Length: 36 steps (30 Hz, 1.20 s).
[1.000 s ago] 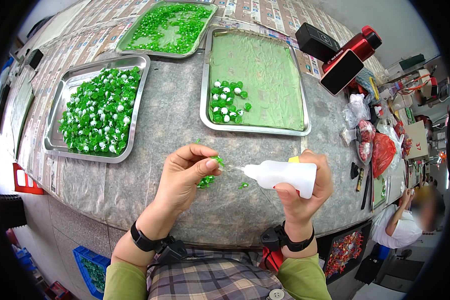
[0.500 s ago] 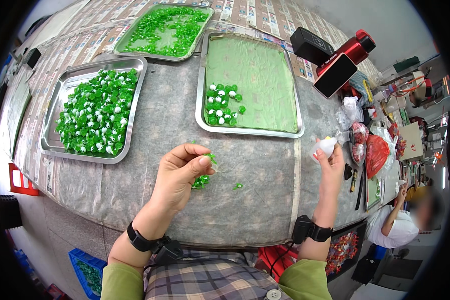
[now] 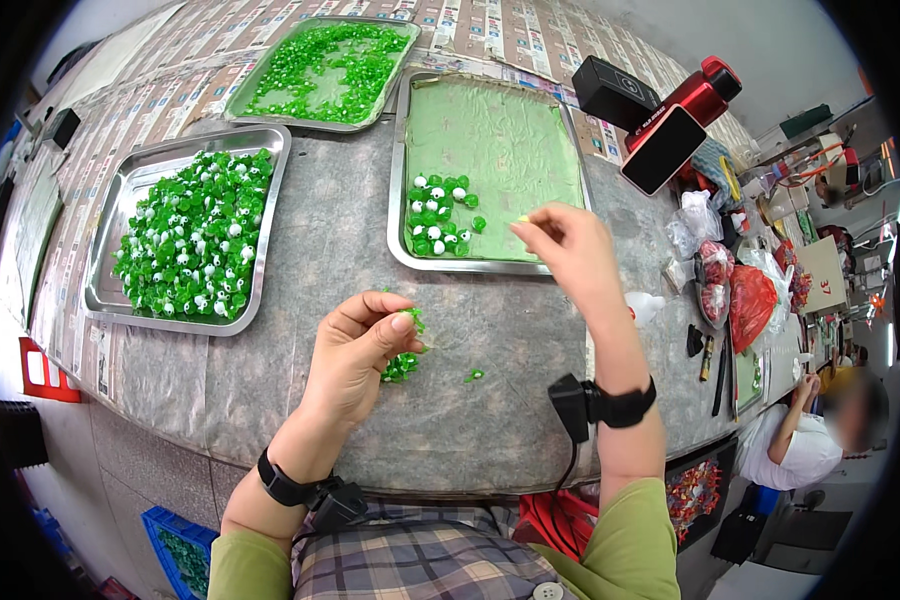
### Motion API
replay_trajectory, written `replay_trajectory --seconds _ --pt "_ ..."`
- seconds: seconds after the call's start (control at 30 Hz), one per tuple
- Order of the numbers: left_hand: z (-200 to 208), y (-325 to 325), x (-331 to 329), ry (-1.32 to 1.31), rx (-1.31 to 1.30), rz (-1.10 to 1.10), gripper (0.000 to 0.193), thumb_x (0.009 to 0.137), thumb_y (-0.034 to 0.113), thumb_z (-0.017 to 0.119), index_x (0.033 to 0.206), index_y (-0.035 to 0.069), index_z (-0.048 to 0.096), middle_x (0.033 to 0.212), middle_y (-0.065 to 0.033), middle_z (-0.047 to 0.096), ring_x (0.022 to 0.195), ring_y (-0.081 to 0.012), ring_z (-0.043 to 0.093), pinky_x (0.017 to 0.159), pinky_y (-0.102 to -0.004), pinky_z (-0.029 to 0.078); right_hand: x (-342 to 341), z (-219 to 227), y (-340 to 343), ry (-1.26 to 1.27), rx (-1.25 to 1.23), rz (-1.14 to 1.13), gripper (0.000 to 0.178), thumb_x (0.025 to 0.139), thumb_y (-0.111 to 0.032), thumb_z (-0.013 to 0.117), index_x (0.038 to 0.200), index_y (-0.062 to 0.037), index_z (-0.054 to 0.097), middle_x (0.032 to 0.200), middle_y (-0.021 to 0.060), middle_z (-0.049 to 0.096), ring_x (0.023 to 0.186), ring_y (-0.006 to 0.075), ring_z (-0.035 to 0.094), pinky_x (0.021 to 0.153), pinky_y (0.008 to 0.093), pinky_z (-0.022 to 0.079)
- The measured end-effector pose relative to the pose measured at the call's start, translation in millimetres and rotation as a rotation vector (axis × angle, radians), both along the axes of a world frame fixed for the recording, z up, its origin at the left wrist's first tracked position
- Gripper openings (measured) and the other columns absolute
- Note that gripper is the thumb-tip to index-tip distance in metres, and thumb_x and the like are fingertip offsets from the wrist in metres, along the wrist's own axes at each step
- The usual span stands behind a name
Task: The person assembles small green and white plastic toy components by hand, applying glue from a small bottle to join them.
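My left hand (image 3: 355,345) is closed in a pinch on a small green plastic piece (image 3: 414,318), above the table. Just under its fingers lies a little heap of green pieces (image 3: 400,369), with a single green piece (image 3: 475,376) to the right. My right hand (image 3: 570,250) is over the near right part of the green-lined tray (image 3: 510,130), thumb and fingers drawn together; a tiny yellowish bit shows at the tips, too small to name. Green pieces with white eyeball-like balls (image 3: 440,212) sit in that tray's near left corner. A white squeeze bottle (image 3: 647,306) rests right of my right forearm.
A metal tray (image 3: 120,215) heaped with green-and-white pieces stands at left. Another tray (image 3: 240,100) of green pieces is at the back. A phone (image 3: 662,150) leans on a red flask (image 3: 708,92) beside a black box (image 3: 613,90). Bags (image 3: 753,300) lie at right; a person (image 3: 795,440) sits beyond.
My right hand has let go of the white squeeze bottle, now on the table, and moved left to the green-lined tray. My left hand keeps its pinch in nearly the same place.
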<state>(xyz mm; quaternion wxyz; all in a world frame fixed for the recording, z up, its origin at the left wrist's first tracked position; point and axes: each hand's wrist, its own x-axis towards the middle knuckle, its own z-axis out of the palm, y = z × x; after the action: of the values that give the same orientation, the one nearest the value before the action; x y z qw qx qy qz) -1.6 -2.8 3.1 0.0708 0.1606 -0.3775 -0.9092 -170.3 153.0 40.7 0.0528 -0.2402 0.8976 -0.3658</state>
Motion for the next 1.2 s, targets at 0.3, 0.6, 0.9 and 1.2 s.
replay_trajectory --seconds 0.3,0.6,0.9,1.2 --pt "1 -2 -1 -0.001 0.027 0.011 0.012 0.076 0.007 0.056 0.087 0.003 0.054 0.074 -0.0035 0.057 0.066 -0.011 0.055 0.063 -0.0244 0.047 -35 -33 -29 -0.021 0.263 0.096 0.027 0.063 -0.023 0.066 0.076 -0.0011 0.058 0.064 0.0104 0.057 0.062 0.0191 0.056 0.058 0.0276 0.043" --pt "2 4 0 -0.023 0.005 -0.043 0.011 0.075 0.008 0.058 0.085 0.003 0.056 0.075 -0.0043 0.058 0.067 -0.0116 0.057 0.063 -0.0237 0.048 70 4 1 -0.649 -0.661 0.227 0.019 0.071 0.001 0.058 0.089 -0.0003 0.053 0.082 0.0046 0.056 0.075 0.0093 0.053 0.069 0.0208 0.043" --pt "0 8 -2 -0.026 -0.082 -0.046 0.012 0.074 0.007 0.059 0.083 0.002 0.056 0.075 -0.0055 0.058 0.067 -0.0117 0.056 0.062 -0.0236 0.048 93 -14 -4 -0.773 -0.876 0.174 0.022 0.072 0.003 0.058 0.094 0.0008 0.055 0.088 0.0056 0.058 0.08 0.009 0.055 0.071 0.0196 0.044" --pt "0 9 -2 0.0 -0.113 -0.027 0.009 0.073 0.003 0.059 0.081 0.001 0.056 0.076 -0.0055 0.058 0.067 -0.0111 0.056 0.062 -0.0221 0.047 99 -14 -9 -0.709 -0.864 0.164 0.02 0.073 0.001 0.058 0.093 0.0011 0.054 0.082 0.0047 0.058 0.076 0.0072 0.054 0.068 0.0181 0.044"
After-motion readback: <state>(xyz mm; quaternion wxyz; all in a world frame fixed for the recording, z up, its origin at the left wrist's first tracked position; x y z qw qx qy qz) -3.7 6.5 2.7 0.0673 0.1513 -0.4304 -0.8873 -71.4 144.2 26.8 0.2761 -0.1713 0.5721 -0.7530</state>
